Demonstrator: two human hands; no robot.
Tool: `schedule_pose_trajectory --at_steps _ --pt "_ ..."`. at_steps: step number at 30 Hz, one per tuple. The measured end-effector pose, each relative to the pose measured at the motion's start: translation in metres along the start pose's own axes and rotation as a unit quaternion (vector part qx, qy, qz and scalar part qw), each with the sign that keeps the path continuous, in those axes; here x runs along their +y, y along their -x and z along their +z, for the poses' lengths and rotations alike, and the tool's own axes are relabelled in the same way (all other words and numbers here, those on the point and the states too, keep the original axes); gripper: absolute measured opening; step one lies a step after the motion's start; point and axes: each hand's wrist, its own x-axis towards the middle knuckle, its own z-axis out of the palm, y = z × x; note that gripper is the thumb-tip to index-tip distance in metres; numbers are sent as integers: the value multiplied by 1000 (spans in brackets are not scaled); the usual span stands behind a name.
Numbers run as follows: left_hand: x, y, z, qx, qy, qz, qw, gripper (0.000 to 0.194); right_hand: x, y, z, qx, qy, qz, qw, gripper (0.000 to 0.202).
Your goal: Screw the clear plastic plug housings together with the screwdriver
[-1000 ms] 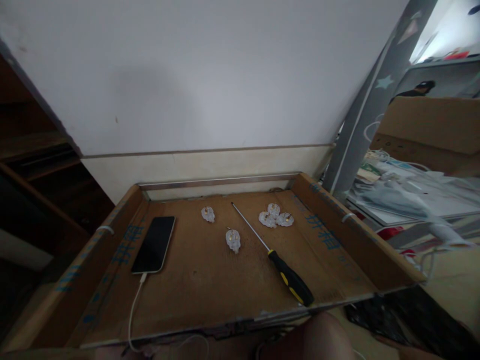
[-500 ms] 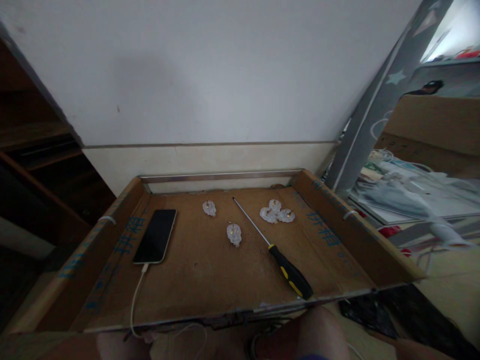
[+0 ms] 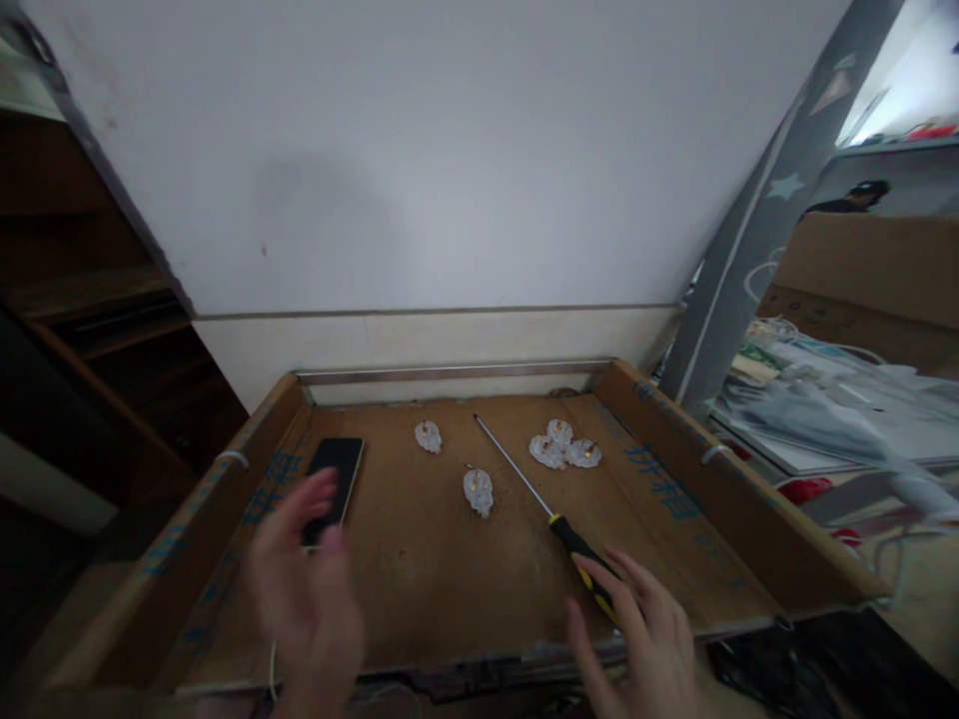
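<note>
My left hand (image 3: 307, 584), slightly blurred, hovers in front of a black phone (image 3: 337, 469) and hides its lower part. The thumb stands apart from the fingers, with nothing between them. At the yellow-and-black handle of a long screwdriver (image 3: 516, 469), my right hand (image 3: 648, 624) has its thumb and fingers spread. Its fingertips overlap the handle, but I cannot tell whether they touch it. Clear plastic plugs with metal pins lie beyond: one plug (image 3: 478, 491) left of the shaft, another plug (image 3: 428, 436) farther back, and a cluster of plugs (image 3: 561, 445) to the right.
All of this lies in a shallow cardboard tray (image 3: 420, 589) with raised sides. A white wall (image 3: 465, 170) rises behind it. A grey post (image 3: 738, 240) and a cluttered table (image 3: 831, 389) stand to the right, and another person (image 3: 846, 200) is in the background.
Both hands have come into view from below, the left toward the phone and the right to the screwdriver handle. The view has tilted slightly; the plugs and screwdriver lie as before.
</note>
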Motion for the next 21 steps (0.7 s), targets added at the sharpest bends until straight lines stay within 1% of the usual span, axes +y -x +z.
schedule_pose_trajectory --at_steps 1,2,3,4,5,7,9,12,13,14,15,16,18,21 --pt "8 -6 9 -11 -3 98 995 21 11 -3 7 -29 18 -10 999 27" --pt "13 -14 19 -29 -16 212 977 23 22 -6 13 -54 28 -17 998 25" --pt "17 -21 31 -53 -38 318 946 31 32 -8 18 -69 26 -16 997 24" --pt "20 -28 42 -79 -67 396 912 39 40 -9 22 -72 14 -9 997 23" --pt "21 -36 52 -103 -98 438 888 44 47 -11 24 -72 6 -3 997 22" --pt "22 -47 67 -132 -140 444 875 46 53 -14 26 -70 1 8 998 22" --pt "21 -55 74 -141 -146 452 869 43 49 -19 25 -73 26 18 997 21" --pt "18 -58 74 -152 -129 465 863 41 28 -35 21 -67 55 8 996 22" --pt "16 -58 73 -155 -125 466 862 42 18 -43 21 -70 37 -4 997 25" --pt "15 -57 73 -157 -123 467 861 45 7 -52 23 -87 -11 -21 996 27" --pt "14 -56 73 -158 -123 468 861 48 -3 -61 28 -135 -74 -20 988 30" --pt "13 -54 74 -157 -123 469 860 51 -12 -70 34 -185 -129 -1 974 35" --pt "12 -53 75 -157 -122 466 862 58 -27 -86 53 -211 -148 21 966 33" --pt "12 -53 78 -164 -116 443 873 69 -37 -101 82 -241 -154 56 957 25"
